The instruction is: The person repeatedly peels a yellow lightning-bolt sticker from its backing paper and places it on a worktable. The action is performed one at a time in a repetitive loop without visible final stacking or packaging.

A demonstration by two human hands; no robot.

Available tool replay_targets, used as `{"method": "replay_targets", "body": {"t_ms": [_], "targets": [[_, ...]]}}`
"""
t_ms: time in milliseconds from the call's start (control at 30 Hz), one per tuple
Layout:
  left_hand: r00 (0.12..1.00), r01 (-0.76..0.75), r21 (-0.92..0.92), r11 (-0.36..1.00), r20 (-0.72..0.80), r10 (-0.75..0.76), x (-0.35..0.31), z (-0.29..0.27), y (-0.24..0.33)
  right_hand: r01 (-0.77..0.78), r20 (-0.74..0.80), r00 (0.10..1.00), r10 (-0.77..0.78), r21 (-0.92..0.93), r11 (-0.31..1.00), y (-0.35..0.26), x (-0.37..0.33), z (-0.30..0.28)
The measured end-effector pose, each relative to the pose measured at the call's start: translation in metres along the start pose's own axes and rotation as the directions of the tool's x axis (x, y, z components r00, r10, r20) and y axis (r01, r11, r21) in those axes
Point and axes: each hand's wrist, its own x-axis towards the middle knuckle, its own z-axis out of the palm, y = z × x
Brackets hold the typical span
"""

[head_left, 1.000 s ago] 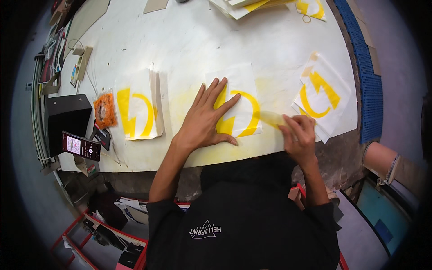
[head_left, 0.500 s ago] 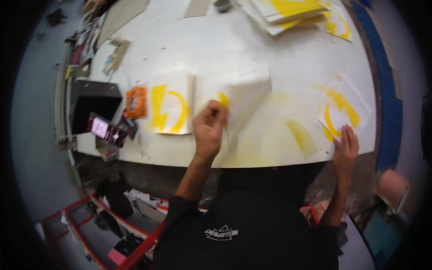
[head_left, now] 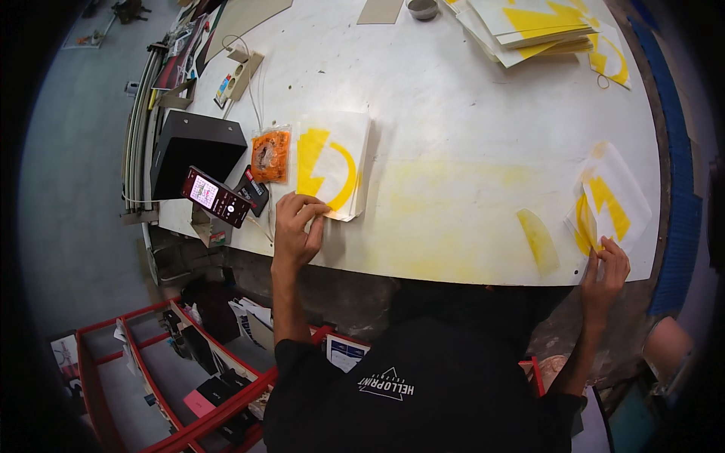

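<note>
My left hand [head_left: 297, 230] is at the near edge of a stack of white sheets printed with a yellow bolt and arc [head_left: 310, 162]. Its fingers are closed on the lower corner of the top sheet, which lies over the stack. At the right, my right hand [head_left: 606, 275] pinches the near corner of another white printed sheet [head_left: 615, 208]. That corner curls up from the sheets beneath, showing yellow along the bend. Between the hands, close to the table's front edge, lies a curved translucent yellow-stained piece [head_left: 537, 241].
Left of the stack are an orange packet [head_left: 270, 155], a lit phone [head_left: 215, 198], a black box [head_left: 198, 151] and a power strip [head_left: 240, 77]. More printed sheets [head_left: 529, 34] are piled at the far right, beside a small grey bowl [head_left: 422, 9]. Yellow smears mark the white table [head_left: 445, 98].
My left hand has carried a sheet leftward onto the left stack. My right hand has gone from resting on the right sheets to lifting a corner. The view has shifted.
</note>
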Motion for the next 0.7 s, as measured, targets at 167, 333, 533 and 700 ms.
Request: {"method": "replay_targets", "body": {"t_ms": [167,333,533,700], "targets": [[0.992,0.052,0.003,0.999,-0.113,-0.051,-0.004,0.008,0.013,-0.291,0.068,0.957,0.283,0.238,0.927,-0.003,0.012,-0.019],[0.921,-0.028,-0.227,0.973,-0.385,-0.063,0.003,0.040,0.052,-0.134,-0.175,0.973,0.154,0.119,0.984,-0.031,0.015,-0.015],[0.968,0.235,-0.971,0.034,0.230,-0.099,0.040,0.094,0.146,0.551,0.114,0.806,-0.580,0.211,0.807,-0.150,0.036,0.021],[0.895,0.361,-0.914,0.185,0.283,-0.344,0.040,0.125,0.134,0.313,0.065,0.913,-0.402,0.521,0.794,-0.162,0.038,0.030]]}}
